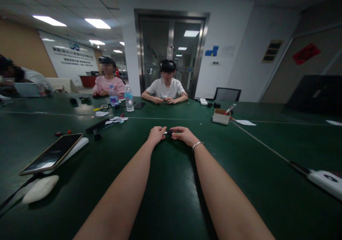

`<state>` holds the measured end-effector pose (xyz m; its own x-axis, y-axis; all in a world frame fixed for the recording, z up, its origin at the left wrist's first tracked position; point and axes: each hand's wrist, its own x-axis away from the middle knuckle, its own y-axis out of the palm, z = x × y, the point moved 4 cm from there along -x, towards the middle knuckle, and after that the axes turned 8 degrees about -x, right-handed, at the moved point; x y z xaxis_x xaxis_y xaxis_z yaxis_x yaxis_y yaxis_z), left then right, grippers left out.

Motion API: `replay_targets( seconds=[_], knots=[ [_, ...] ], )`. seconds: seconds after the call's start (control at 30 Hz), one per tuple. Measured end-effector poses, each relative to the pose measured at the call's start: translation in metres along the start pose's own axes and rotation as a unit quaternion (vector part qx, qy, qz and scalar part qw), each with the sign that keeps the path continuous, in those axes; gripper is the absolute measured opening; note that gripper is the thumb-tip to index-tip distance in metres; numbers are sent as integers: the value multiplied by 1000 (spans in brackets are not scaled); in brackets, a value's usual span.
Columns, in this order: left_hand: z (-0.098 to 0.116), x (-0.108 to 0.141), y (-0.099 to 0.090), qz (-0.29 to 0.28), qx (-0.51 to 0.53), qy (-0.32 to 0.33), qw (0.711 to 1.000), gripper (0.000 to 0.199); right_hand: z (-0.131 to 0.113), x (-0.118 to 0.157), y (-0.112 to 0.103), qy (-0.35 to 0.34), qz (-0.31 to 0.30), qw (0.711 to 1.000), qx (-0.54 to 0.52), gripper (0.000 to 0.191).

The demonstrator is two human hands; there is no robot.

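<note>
Lying left to right between my left hand (156, 136) and right hand (186, 136), equally near: one small dark object (169, 132), silver-ended at left, over bench (171, 172); fingers pinching both ends.

Small dark object (169, 132) partly hidden

Dark green across the table (171, 186); black and bright silver on the small held object (169, 132); silver on the bracelet (198, 145); black within a gold edge on the phone (53, 152); pale pink on one shirt (109, 85), white on another shirt (169, 88); red on the wall sign (306, 53).
</note>
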<state>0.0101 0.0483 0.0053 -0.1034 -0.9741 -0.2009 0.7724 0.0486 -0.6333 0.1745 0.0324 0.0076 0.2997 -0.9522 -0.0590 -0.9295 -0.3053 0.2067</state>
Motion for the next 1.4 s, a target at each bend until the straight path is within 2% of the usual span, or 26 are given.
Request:
replay_targets(
  seconds=[0.2,0.4,0.57,0.73,0.83,0.9,1.07,1.13,1.2,1.3,1.4],
  knots=[
    [0,0,0,4,8,5,1000,39,2,-3,-1,13,2,1000,-13,26],
    [-4,-4,5,18,53,7,998,32,7,-8,-4,23,16,999,-23,8],
    [-1,-2,7,27,104,44,993,24,6,-9,-4,17,14,1000,-13,22],
    [6,2,2,28,149,96,984,20,6,-9,-4,27,24,999,-23,23],
    [11,3,-1,13,187,129,974,25,6,-9,-5,26,24,999,-23,22],
    [11,3,-1,3,198,118,973,29,6,-9,-5,25,24,999,-24,21],
    [0,-3,7,-1,156,-5,988,44,7,-9,-6,23,18,999,-24,20],
    [-2,-4,8,6,113,-4,994,43,7,-9,-6,22,16,999,-23,20],
    [-1,-4,7,13,85,26,996,34,6,-8,-5,23,14,999,-23,19],
    [2,-3,5,6,108,47,993,28,4,-6,-4,23,8,999,-30,18],
    [1,-2,6,-11,143,15,990,34,3,-5,-2,25,5,999,-35,18]
  ],
)
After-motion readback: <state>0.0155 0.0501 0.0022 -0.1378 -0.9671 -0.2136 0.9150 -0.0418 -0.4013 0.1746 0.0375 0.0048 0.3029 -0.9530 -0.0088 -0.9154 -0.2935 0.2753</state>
